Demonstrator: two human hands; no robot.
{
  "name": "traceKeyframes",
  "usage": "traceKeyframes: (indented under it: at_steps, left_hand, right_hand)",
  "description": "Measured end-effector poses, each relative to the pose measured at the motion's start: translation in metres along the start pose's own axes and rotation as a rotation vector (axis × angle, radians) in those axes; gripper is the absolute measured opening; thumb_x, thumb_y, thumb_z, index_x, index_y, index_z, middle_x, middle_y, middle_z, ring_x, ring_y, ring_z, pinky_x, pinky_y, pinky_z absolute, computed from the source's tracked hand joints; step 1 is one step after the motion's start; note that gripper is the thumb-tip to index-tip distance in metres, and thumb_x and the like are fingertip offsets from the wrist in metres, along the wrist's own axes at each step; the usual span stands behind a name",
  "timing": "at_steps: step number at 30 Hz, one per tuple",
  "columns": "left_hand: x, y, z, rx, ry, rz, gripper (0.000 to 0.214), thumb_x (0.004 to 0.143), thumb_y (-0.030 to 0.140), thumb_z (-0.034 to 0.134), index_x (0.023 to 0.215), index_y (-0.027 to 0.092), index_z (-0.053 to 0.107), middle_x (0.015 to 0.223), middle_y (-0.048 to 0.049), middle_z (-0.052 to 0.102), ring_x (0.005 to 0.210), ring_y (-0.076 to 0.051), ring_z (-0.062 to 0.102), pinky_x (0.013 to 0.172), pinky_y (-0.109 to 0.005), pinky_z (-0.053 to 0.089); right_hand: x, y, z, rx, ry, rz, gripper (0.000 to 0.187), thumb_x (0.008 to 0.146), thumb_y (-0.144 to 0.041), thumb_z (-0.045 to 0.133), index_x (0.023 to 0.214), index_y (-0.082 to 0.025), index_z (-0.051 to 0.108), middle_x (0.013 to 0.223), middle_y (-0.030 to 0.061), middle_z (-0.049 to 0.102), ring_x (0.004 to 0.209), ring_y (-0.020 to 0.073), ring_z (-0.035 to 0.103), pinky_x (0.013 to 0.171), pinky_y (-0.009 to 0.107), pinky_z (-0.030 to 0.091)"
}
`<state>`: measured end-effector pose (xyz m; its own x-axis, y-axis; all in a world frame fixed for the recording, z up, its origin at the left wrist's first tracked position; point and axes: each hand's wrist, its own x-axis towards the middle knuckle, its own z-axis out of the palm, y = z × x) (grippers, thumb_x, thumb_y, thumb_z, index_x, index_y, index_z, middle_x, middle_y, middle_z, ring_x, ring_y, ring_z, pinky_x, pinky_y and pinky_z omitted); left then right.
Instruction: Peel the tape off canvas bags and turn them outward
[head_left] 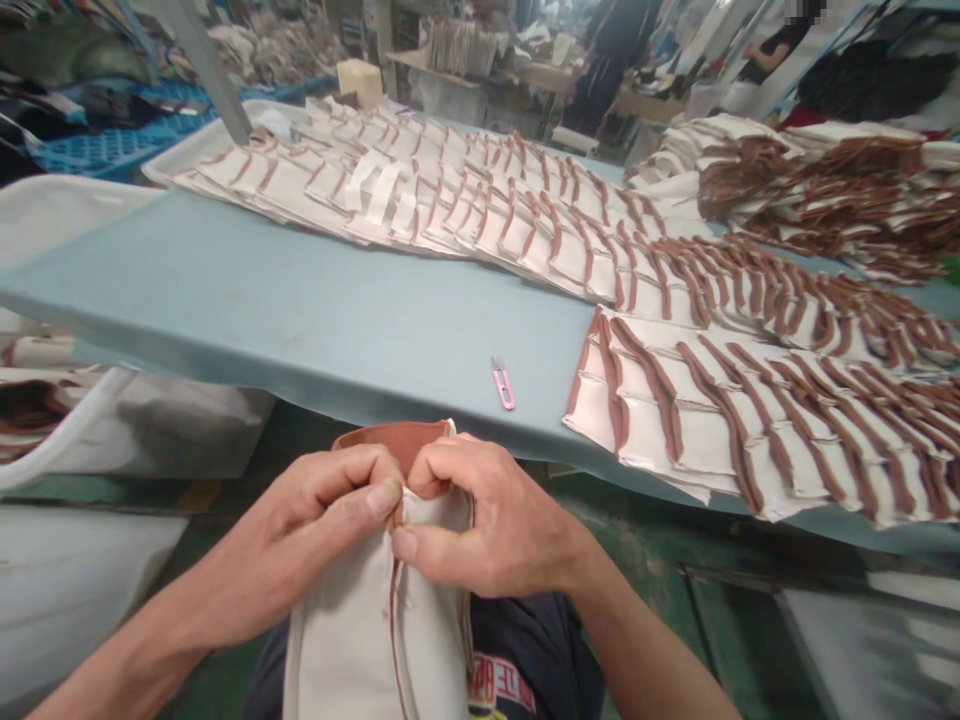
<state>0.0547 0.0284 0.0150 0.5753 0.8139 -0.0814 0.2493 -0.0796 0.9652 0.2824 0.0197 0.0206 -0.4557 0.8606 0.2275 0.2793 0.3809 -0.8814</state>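
Between both hands is a cream fabric piece (341, 625) with a brown lining and a seam running down its middle; it hangs over my lap. My left hand (319, 530) pinches the cloth left of the seam near the top, thumb on the outside. Close beside it, my right hand (480, 515) grips the right side of the same seam between thumb and curled fingers. The brown inside shows at the upper opening. Beyond the hands, pink-handled thread snips (502, 383) lie on the blue-covered table (337, 320).
Overlapping rows of cream and brown pieces (510, 220) cover the table's far side, with more (720, 410) at right. A large heap (817, 190) stands at the back right. White plastic bins (187, 430) are at left. A person in dark clothes (611, 60) stands in the background.
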Motion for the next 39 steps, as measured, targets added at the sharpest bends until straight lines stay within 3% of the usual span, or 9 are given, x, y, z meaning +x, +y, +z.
traceKeyframes:
  at_steps: [5, 10, 15, 18, 23, 28, 32, 36, 39]
  left_hand:
    - [0.001, 0.005, -0.007, 0.12, -0.016, -0.001, 0.036, 0.108, 0.047, 0.066, 0.084, 0.02, 0.07, 0.077, 0.0039, 0.061, 0.068, -0.013, 0.054, 0.06, -0.017, 0.047]
    - [0.007, 0.011, -0.008, 0.168, -0.025, 0.078, 0.033, 0.107, 0.035, 0.064, 0.079, 0.02, 0.07, 0.069, 0.0074, 0.055, 0.06, -0.009, 0.047, 0.053, -0.015, 0.039]
    - [0.016, 0.022, -0.012, 0.345, -0.044, 0.187, 0.031, 0.105, 0.024, 0.058, 0.077, 0.02, 0.071, 0.067, 0.0076, 0.064, 0.058, -0.008, 0.054, 0.056, -0.016, 0.042]
    - [0.018, 0.027, -0.015, 0.41, -0.015, 0.262, 0.027, 0.103, 0.021, 0.059, 0.08, 0.02, 0.072, 0.068, 0.0079, 0.068, 0.058, -0.007, 0.059, 0.057, -0.015, 0.043]
    - [0.016, 0.018, -0.016, 0.424, 0.02, 0.241, 0.023, 0.101, 0.02, 0.061, 0.08, 0.021, 0.072, 0.064, 0.0095, 0.064, 0.052, -0.007, 0.052, 0.05, -0.016, 0.039]
    - [0.013, 0.004, -0.013, 0.407, 0.001, 0.225, 0.023, 0.099, 0.018, 0.057, 0.078, 0.021, 0.067, 0.064, 0.0098, 0.055, 0.054, -0.008, 0.046, 0.05, -0.018, 0.035]
    - [0.012, -0.002, -0.011, 0.374, 0.004, 0.238, 0.021, 0.096, 0.017, 0.054, 0.077, 0.021, 0.061, 0.066, 0.0101, 0.05, 0.055, -0.007, 0.041, 0.05, -0.018, 0.032]
    - [0.003, -0.011, -0.008, 0.32, -0.015, 0.179, 0.022, 0.095, 0.016, 0.052, 0.074, 0.022, 0.055, 0.065, 0.0103, 0.043, 0.055, -0.008, 0.037, 0.049, -0.019, 0.03]
    - [-0.005, -0.013, -0.008, 0.306, -0.014, 0.123, 0.022, 0.092, 0.018, 0.05, 0.071, 0.022, 0.051, 0.064, 0.0096, 0.041, 0.056, -0.008, 0.038, 0.05, -0.02, 0.03]
  right_hand:
    - [-0.002, 0.01, -0.005, 0.054, 0.005, 0.025, 0.02, 0.087, -0.028, 0.076, 0.079, -0.024, 0.057, 0.077, -0.0045, 0.065, 0.072, 0.0141, 0.058, 0.074, 0.027, 0.042]
    - [-0.004, 0.01, -0.005, -0.058, 0.021, -0.022, 0.02, 0.09, -0.026, 0.076, 0.081, -0.024, 0.059, 0.078, -0.0029, 0.07, 0.073, 0.0148, 0.062, 0.074, 0.027, 0.043]
    - [-0.001, 0.003, -0.011, -0.198, 0.006, -0.105, 0.018, 0.088, -0.019, 0.072, 0.079, -0.023, 0.056, 0.071, -0.006, 0.064, 0.064, 0.012, 0.056, 0.068, 0.027, 0.037]
    - [0.003, 0.001, -0.017, -0.21, -0.046, -0.113, 0.015, 0.094, -0.017, 0.07, 0.083, -0.021, 0.061, 0.076, -0.0039, 0.072, 0.068, 0.0122, 0.062, 0.07, 0.027, 0.04]
    - [0.005, 0.003, -0.019, -0.3, -0.055, -0.16, 0.022, 0.101, -0.014, 0.06, 0.082, -0.02, 0.068, 0.08, 0.0018, 0.079, 0.073, 0.0146, 0.069, 0.071, 0.028, 0.043]
    - [0.002, 0.007, -0.008, -0.403, 0.061, -0.218, 0.024, 0.094, -0.012, 0.057, 0.073, -0.02, 0.067, 0.067, 0.0004, 0.074, 0.059, 0.0133, 0.06, 0.063, 0.029, 0.038]
    - [0.004, 0.008, 0.003, -0.187, 0.118, -0.083, 0.02, 0.088, -0.016, 0.058, 0.07, -0.02, 0.066, 0.062, -0.0031, 0.067, 0.056, 0.0109, 0.055, 0.061, 0.024, 0.039]
    - [0.008, 0.006, 0.011, 0.014, -0.03, 0.197, 0.014, 0.083, -0.019, 0.063, 0.069, -0.021, 0.063, 0.059, -0.0068, 0.059, 0.053, 0.009, 0.048, 0.055, 0.021, 0.035]
    - [0.008, 0.004, 0.014, -0.002, -0.081, 0.195, 0.015, 0.08, -0.017, 0.064, 0.067, -0.021, 0.06, 0.059, -0.0074, 0.057, 0.053, 0.0084, 0.047, 0.055, 0.022, 0.032]
